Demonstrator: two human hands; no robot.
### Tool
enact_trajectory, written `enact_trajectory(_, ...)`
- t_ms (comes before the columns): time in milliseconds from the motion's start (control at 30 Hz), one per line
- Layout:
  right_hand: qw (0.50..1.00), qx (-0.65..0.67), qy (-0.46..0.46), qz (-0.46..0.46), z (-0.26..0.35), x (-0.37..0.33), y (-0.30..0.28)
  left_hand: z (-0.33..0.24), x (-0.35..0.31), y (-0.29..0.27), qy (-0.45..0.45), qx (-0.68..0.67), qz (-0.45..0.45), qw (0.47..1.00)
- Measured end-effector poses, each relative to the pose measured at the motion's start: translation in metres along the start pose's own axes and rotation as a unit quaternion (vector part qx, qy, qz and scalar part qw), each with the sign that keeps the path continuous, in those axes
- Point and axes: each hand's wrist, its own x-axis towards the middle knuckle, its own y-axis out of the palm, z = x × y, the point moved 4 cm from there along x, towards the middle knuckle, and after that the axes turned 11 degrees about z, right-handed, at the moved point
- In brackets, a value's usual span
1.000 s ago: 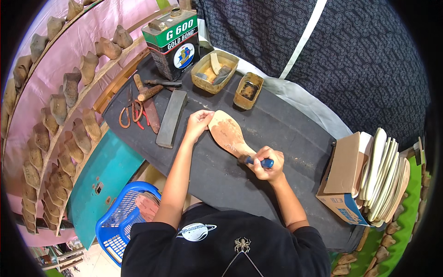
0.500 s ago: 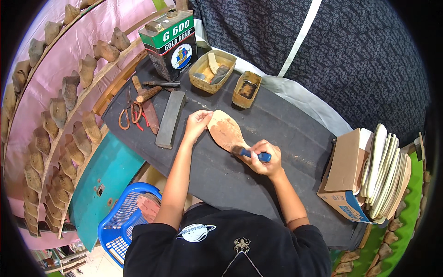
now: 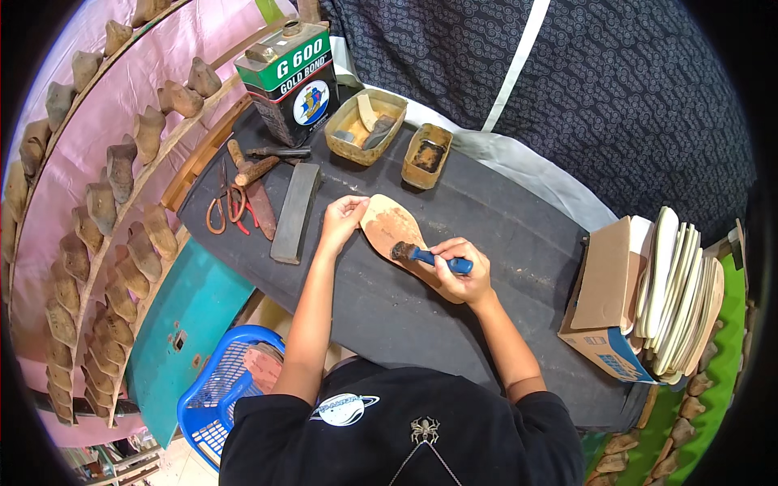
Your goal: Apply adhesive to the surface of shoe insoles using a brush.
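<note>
A tan, sole-shaped insole (image 3: 389,217) lies at a slant on the dark table, its wide end away from me. A darker, wet-looking patch covers part of its surface. My left hand (image 3: 344,222) pinches the upper left edge of the insole between thumb and fingers. Closed around the blue handle of a brush (image 3: 425,256), my right hand (image 3: 465,274) rests over the insole's narrow half. The brush's dark, stubby bristles touch the middle of the insole. My right hand partly hides the narrow end.
Beyond the insole stand a small tub of dark liquid (image 3: 426,157), a larger tub with scraps (image 3: 365,128) and a metal can (image 3: 292,81). A grey block (image 3: 297,214), scissors (image 3: 217,211) and a hammer (image 3: 253,170) lie left. At right, a cardboard box (image 3: 600,304) holds stacked soles.
The brush has moved left and up from the narrow part toward the wide part of the insole. The left hand keeps its hold on the edge.
</note>
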Motion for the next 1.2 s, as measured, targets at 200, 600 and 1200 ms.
enact_trajectory(200,0.998,-0.051,0.031,0.034,-0.007,-0.007,-0.020,0.004,0.001,-0.002,0.010,0.019,-0.003,1.000)
enact_trajectory(600,0.998,0.014,0.058,0.035,-0.012,-0.002,-0.002,0.005,0.001,-0.001,0.019,0.009,-0.003,1.000)
enact_trajectory(1200,0.994,0.041,0.103,-0.004,-0.024,-0.003,-0.011,0.010,0.002,-0.005,0.029,0.056,0.008,0.998)
